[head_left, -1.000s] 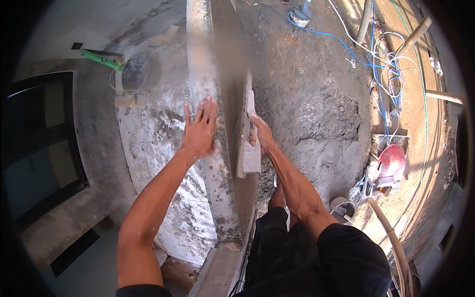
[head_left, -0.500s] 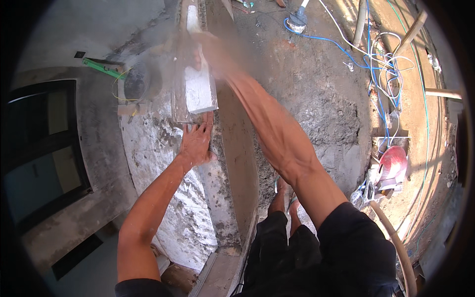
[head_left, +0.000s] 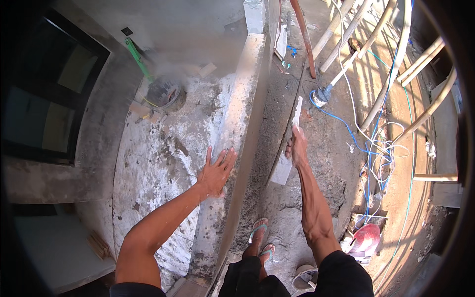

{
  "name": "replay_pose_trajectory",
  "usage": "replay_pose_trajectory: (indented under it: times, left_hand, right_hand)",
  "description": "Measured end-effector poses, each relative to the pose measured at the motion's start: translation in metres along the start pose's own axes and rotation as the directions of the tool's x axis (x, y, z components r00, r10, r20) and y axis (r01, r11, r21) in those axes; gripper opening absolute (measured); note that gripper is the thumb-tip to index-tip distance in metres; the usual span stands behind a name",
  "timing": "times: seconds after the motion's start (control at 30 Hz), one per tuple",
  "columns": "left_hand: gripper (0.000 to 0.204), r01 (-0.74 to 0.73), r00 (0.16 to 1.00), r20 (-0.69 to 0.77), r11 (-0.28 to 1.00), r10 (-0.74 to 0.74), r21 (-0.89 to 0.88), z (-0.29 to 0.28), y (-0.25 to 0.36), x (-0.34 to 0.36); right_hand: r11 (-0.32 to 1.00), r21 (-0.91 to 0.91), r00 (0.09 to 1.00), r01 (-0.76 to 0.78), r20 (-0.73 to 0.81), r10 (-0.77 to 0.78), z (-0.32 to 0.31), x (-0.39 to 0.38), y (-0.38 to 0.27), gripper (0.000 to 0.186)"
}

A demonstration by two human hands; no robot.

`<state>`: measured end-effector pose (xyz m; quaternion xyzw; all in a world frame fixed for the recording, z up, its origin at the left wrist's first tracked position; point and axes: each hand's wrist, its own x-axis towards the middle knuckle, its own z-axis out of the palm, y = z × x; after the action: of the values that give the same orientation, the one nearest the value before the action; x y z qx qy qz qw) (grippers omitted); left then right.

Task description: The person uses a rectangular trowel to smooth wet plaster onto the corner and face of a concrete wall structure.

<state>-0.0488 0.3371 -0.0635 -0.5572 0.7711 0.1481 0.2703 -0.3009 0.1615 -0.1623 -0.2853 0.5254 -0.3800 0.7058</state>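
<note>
My left hand (head_left: 217, 174) lies palm down with fingers spread on the pale, plaster-spotted top of a low wall (head_left: 242, 96). Nothing is in it. Over the rough floor to the right of that wall, my right hand (head_left: 297, 147) is wrapped round the grip of a long, white-coated plastering float (head_left: 281, 171). Its pale ends show beyond and below the fist; the grip itself is hidden by my fingers. Left of the wall stands a bucket (head_left: 167, 94) smeared with grey mortar, partly blurred.
A green spirit level (head_left: 138, 58) leans beside the bucket. Wooden poles (head_left: 345, 35) stand at the far right, with tangled blue and white cables (head_left: 383, 153) below. A red basin (head_left: 367, 238) and another bucket (head_left: 305, 277) sit near me. A dark-framed window (head_left: 59, 84) is at left.
My right hand has lifted the float off the wall top and brought it right and nearer, over the floor. My left hand remains on the wall top; the view has swung.
</note>
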Motion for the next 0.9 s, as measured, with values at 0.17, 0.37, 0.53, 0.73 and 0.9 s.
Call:
replay_pose_trajectory:
  times: [0.17,0.37,0.53,0.73,0.9]
  left_hand:
    - [0.147,0.013,1.000,0.015,1.000,-0.014,0.022,0.001,0.000,-0.001]
    - [0.145,0.014,1.000,-0.014,1.000,-0.014,-0.020,0.007,0.000,0.002]
    - [0.144,0.013,0.999,-0.036,1.000,-0.014,-0.024,0.009,-0.003,-0.001]
    - [0.145,0.022,0.999,-0.032,0.999,-0.023,-0.032,0.017,-0.010,0.001]
    - [0.147,0.056,0.992,-0.112,0.998,-0.053,0.025,0.031,-0.008,-0.008]
  right_hand:
    - [0.995,-0.016,0.992,-0.096,0.076,0.097,0.032,0.025,0.069,0.037]
    - [0.996,-0.073,0.992,0.041,0.118,-0.032,0.085,0.122,0.027,0.029]
    - [0.993,-0.089,0.973,0.078,0.225,-0.057,0.113,0.153,-0.002,0.034]
    - [0.997,0.015,0.963,-0.077,0.261,0.071,0.102,0.041,0.050,0.030]
    - [0.986,0.092,0.955,-0.138,0.275,0.108,0.110,-0.117,0.033,0.033]
